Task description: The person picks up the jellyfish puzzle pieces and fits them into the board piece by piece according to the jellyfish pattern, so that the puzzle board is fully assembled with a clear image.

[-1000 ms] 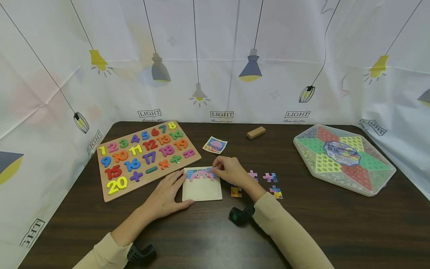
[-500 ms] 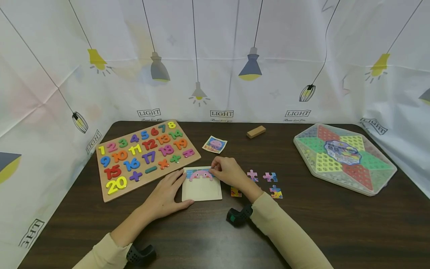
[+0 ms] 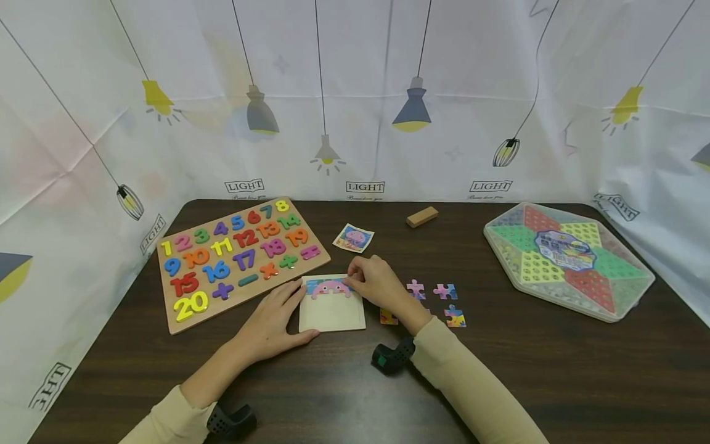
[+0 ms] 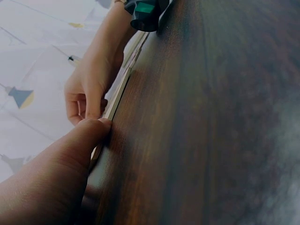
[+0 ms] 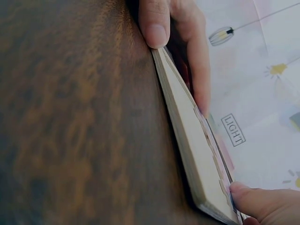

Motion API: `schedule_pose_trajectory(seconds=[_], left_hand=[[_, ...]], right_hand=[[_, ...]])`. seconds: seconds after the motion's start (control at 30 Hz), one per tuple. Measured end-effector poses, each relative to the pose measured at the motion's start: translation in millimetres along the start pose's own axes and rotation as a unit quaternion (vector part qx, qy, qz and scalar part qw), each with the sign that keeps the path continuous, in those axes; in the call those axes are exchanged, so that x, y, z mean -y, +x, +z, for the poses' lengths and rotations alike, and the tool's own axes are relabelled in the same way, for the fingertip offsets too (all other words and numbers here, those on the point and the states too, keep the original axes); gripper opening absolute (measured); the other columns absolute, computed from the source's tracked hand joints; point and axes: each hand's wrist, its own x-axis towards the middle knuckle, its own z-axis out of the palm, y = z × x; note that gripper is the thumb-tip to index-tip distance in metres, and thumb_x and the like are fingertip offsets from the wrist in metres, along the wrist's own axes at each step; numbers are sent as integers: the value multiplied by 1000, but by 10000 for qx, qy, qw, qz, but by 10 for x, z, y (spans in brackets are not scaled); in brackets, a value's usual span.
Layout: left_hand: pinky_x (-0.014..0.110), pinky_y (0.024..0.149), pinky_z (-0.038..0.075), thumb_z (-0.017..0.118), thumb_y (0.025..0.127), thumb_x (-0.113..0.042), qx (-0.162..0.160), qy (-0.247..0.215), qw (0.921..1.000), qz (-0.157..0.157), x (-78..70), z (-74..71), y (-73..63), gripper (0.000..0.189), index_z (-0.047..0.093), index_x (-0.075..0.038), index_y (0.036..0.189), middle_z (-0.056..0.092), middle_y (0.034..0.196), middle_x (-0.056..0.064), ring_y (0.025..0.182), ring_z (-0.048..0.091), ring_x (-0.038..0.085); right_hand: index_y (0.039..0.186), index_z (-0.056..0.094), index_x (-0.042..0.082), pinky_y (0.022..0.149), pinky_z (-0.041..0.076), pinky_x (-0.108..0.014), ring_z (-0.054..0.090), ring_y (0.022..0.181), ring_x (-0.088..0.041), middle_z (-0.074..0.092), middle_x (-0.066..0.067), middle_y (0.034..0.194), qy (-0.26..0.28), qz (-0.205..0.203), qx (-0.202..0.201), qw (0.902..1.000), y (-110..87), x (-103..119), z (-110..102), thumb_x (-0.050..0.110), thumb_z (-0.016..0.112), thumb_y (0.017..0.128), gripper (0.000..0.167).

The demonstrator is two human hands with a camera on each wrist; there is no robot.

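A small square puzzle board [image 3: 333, 317] lies on the table, with a strip of pink and blue puzzle pieces [image 3: 331, 288] along its far side. My left hand [image 3: 274, 316] holds the board at its left, thumb on the near corner and fingers along the left edge. At the far right corner my right hand [image 3: 378, 282] has thumb and forefinger together on a puzzle piece, mostly hidden by the fingers. The right wrist view shows the board [image 5: 187, 136] edge-on between both hands. Loose jigsaw pieces [image 3: 445, 291] lie right of the board, some partly behind my right wrist.
A wooden number board [image 3: 244, 280] lies at the left. Behind the puzzle board is a small picture card [image 3: 353, 238], and farther right a wooden block [image 3: 422, 216]. A hexagonal game box [image 3: 566, 259] lies at the right. A printed cloth [image 3: 355, 142] hangs behind the table.
The right hand has shifted very slightly left at the board's far right corner. Left hand, board and loose pieces stay put; the whole view drifts a little.
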Motion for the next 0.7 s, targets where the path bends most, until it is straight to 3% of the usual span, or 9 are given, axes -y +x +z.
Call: schedule_pose_trajectory(seconds=[0.33, 0.7], left_hand=[[50, 104, 26, 55, 78, -64, -85, 12, 10000, 46, 6, 5, -4, 89, 36, -4, 140, 30, 146, 12, 132, 27, 29], [50, 103, 27, 57, 78, -63, -200, 2, 9998, 97, 13, 28, 1, 87, 39, -4, 139, 33, 144, 12, 131, 29, 30]], right_hand=[[82, 61, 15, 54, 35, -25, 41, 62, -12, 48, 8, 62, -148, -182, -167, 9996, 3, -6, 9, 25, 68, 84, 12], [84, 64, 15, 57, 35, -27, 41, 64, -13, 50, 7, 64, -251, -191, -76, 9995, -17, -31, -69, 24, 65, 86, 9]])
